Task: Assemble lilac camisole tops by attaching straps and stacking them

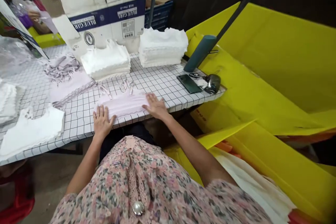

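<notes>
A folded pale pink garment lies near the front edge of the checked table. My left hand rests flat on its left end, fingers stretched out, a ring on one finger. My right hand lies flat on its right end, fingers spread. Both hands press the cloth down and hold nothing. Thin straps trail from the garment's far edge.
Two stacks of white folded garments stand at the back before a cardboard box. More white pieces and pink pieces lie left. A phone and dark object sit right. Yellow bins stand right. Another person's hand shows far left.
</notes>
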A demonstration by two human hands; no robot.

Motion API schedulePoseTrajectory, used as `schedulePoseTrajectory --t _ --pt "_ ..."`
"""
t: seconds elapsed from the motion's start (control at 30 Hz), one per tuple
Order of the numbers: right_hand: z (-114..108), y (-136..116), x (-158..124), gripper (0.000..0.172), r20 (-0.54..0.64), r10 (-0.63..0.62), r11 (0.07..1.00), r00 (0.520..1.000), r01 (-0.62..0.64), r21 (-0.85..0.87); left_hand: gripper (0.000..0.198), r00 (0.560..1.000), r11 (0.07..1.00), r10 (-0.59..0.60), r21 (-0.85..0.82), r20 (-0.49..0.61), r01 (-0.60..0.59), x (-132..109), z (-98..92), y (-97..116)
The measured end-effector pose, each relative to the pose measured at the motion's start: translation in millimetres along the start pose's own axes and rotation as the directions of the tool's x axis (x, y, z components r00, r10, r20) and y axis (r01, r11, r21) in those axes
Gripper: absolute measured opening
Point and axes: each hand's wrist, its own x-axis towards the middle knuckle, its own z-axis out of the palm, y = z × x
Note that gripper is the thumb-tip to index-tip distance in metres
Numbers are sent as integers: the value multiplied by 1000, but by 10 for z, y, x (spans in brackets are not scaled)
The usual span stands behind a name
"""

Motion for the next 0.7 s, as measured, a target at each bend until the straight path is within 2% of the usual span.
schedulePoseTrajectory --t 0.1,0.17,0.27,0.4,0.53,0.6,0.7 --pt "55 255 -23 81 -23 96 995 995 -97 -19 72 987 979 -156 -127 36 159 21 -47 -127" --pt "125 290 -37 79 -73 142 989 987 -144 -28 69 960 938 -281 -215 -9 273 43 -64 -121" --pt "192 258 -52 73 -143 215 976 966 -216 10 68 948 920 -316 -256 -39 296 46 -87 -103" --pt "86 219 11 71 -100 248 968 964 -250 -7 62 884 865 -464 -185 56 466 43 -258 -120" --pt "6 104 121 79 -107 292 954 950 -298 -38 59 852 849 -489 -123 185 514 189 -440 -140" --pt "11 20 186 83 -60 328 943 943 -330 -39 62 820 829 -513 -101 254 550 301 -472 -131" --pt "8 -69 306 83 8 341 940 940 -341 -17 62 793 812 -533 -84 294 577 417 -472 -105"
